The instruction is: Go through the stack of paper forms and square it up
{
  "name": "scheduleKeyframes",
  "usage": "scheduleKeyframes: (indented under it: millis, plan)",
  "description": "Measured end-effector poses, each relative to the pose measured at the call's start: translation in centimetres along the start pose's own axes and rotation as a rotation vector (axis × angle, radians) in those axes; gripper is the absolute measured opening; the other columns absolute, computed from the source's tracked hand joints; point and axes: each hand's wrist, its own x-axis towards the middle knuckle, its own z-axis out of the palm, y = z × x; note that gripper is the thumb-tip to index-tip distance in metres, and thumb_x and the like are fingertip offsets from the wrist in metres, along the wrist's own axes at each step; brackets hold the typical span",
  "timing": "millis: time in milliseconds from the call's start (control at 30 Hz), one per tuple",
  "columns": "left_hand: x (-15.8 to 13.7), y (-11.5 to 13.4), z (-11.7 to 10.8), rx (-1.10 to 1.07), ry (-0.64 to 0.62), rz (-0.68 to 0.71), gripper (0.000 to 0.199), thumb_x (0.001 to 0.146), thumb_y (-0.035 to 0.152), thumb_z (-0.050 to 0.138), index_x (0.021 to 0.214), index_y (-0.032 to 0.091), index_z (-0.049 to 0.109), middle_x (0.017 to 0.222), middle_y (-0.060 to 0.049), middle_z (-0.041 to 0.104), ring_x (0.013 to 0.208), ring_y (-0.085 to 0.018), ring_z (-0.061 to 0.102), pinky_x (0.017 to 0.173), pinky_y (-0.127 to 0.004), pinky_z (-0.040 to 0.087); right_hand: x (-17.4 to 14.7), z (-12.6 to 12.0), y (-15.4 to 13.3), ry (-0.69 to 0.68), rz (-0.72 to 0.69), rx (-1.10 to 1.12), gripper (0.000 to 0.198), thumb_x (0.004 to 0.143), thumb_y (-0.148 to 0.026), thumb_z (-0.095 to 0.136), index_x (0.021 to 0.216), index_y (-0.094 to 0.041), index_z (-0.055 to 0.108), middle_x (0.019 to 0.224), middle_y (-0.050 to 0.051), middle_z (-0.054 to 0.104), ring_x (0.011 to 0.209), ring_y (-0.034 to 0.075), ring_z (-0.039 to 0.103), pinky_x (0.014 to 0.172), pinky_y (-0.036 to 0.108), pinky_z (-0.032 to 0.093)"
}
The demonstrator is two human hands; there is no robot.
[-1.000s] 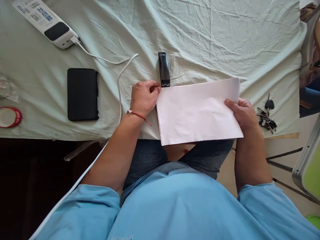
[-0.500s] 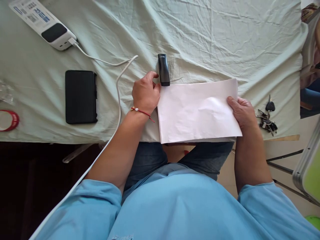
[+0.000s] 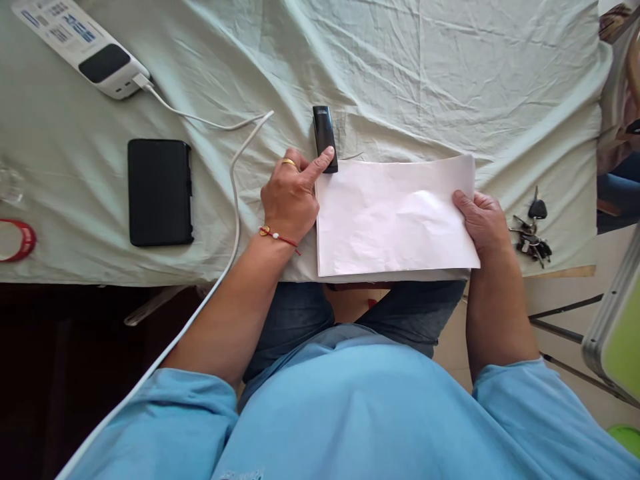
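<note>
A black stapler (image 3: 324, 127) lies at the top left corner of a small stack of white paper sheets (image 3: 390, 220). The index finger of my left hand (image 3: 295, 190) presses on the stapler's near end, and its other fingers are curled in beside the paper's left edge. The thumb of that hand is hidden. My right hand (image 3: 483, 217) pinches the right edge of the sheets, thumb on top and fingers underneath. The paper lies along the table's front edge, its upper left corner meeting the stapler's near end.
A black flat case (image 3: 160, 192) and a white power bank (image 3: 100, 60) with a white cable (image 3: 235, 173) are on the left. A red tape roll (image 3: 23, 241) sits at the far left. Several keys (image 3: 533, 233) lie right of my right hand on the pale green cloth (image 3: 475, 80).
My left index finger has moved from beside the stapler onto its near end. The other left fingers have curled. My right hand keeps its grip on the paper.
</note>
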Motion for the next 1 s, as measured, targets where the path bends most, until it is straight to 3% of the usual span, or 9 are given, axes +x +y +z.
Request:
scheduleKeyframes:
  millis: [233,367,500,600,667,733,833,933,1000]
  plan:
    - [-0.7,-0.3,0.2,0.009,-0.066,0.025,0.079,0.106,0.011,0.052,0.177,0.042,0.066,0.139,-0.014,0.076,0.132,-0.04,0.067,0.115,-0.053,0.061,-0.9,0.9,-0.5,-0.012,-0.009,0.049,0.047,0.075,-0.066,0.105,0.099,-0.029,0.088,0.09,0.003,0.09,0.09,0.031,0.087,0.075,0.043,0.073]
    - [-3.1,-0.8,0.2,-0.087,0.028,0.08,0.069,0.113,0.021,0.054,0.18,0.033,0.062,0.14,-0.014,0.077,0.143,-0.038,0.067,0.128,-0.051,0.053,-2.8,1.0,-0.8,-0.028,-0.03,0.063,0.048,0.073,-0.063,0.106,0.1,-0.027,0.089,0.092,0.003,0.09,0.09,0.028,0.087,0.072,0.038,0.071]
    - [-6.2,-1.5,-0.1,-0.052,0.095,0.123,0.055,0.114,0.023,0.058,0.168,0.025,0.07,0.145,-0.013,0.077,0.145,-0.036,0.067,0.132,-0.052,0.049,-4.4,0.7,-0.7,-0.037,-0.012,0.039,0.046,0.076,-0.063,0.105,0.099,-0.027,0.088,0.085,0.001,0.088,0.081,0.025,0.083,0.068,0.035,0.068]
    - [-9.3,-1.3,-0.6,0.0,0.221,0.223,0.04,0.115,0.017,0.054,0.143,0.02,0.083,0.136,-0.016,0.079,0.123,-0.031,0.072,0.119,-0.049,0.056,-5.0,0.8,-0.4,-0.055,-0.025,0.031,0.049,0.076,-0.067,0.104,0.099,-0.027,0.088,0.084,0.001,0.086,0.075,0.023,0.079,0.067,0.034,0.065]
    - [-12.2,-0.9,-1.1,-0.022,0.238,0.306,0.032,0.119,0.019,0.055,0.133,0.019,0.085,0.128,-0.015,0.08,0.116,-0.029,0.073,0.11,-0.044,0.057,-5.1,1.1,0.0,-0.066,-0.052,0.027,0.053,0.076,-0.071,0.103,0.099,-0.026,0.087,0.085,0.003,0.086,0.074,0.022,0.077,0.069,0.034,0.064]
    - [-15.8,-0.5,-1.8,-0.074,0.113,0.367,0.025,0.12,0.022,0.058,0.114,0.018,0.082,0.112,-0.013,0.08,0.106,-0.026,0.074,0.098,-0.038,0.057,-5.1,1.3,0.5,-0.062,-0.093,-0.001,0.056,0.077,-0.076,0.1,0.098,-0.026,0.086,0.087,0.003,0.085,0.076,0.022,0.076,0.071,0.035,0.064]
    - [-21.4,-1.1,-3.6,-0.205,-0.41,0.323,0.047,0.122,0.031,0.048,0.076,0.023,0.056,0.074,-0.002,0.065,0.069,-0.018,0.06,0.071,-0.033,0.042,-5.0,1.4,1.4,-0.043,-0.162,-0.093,0.058,0.084,-0.081,0.093,0.098,-0.026,0.085,0.087,0.003,0.084,0.078,0.022,0.073,0.071,0.035,0.061]
    - [-26.2,-3.7,-6.6,-0.23,-0.99,-0.046,0.056,0.115,0.06,0.038,0.072,0.025,0.042,0.073,-0.005,0.064,0.069,-0.021,0.061,0.071,-0.034,0.041,-5.0,1.3,2.1,-0.032,-0.208,-0.17,0.056,0.09,-0.081,0.086,0.101,-0.025,0.084,0.089,0.004,0.082,0.077,0.021,0.068,0.07,0.034,0.055]
    - [-28.5,-6.6,-9.5,-0.135,-1.134,-0.329,0.061,0.106,0.075,0.04,0.072,0.025,0.048,0.079,-0.009,0.071,0.077,-0.026,0.067,0.076,-0.036,0.046,-5.0,1.3,2.3,-0.022,-0.241,-0.228,0.055,0.094,-0.079,0.083,0.098,-0.025,0.082,0.088,0.004,0.08,0.076,0.02,0.065,0.069,0.034,0.052]
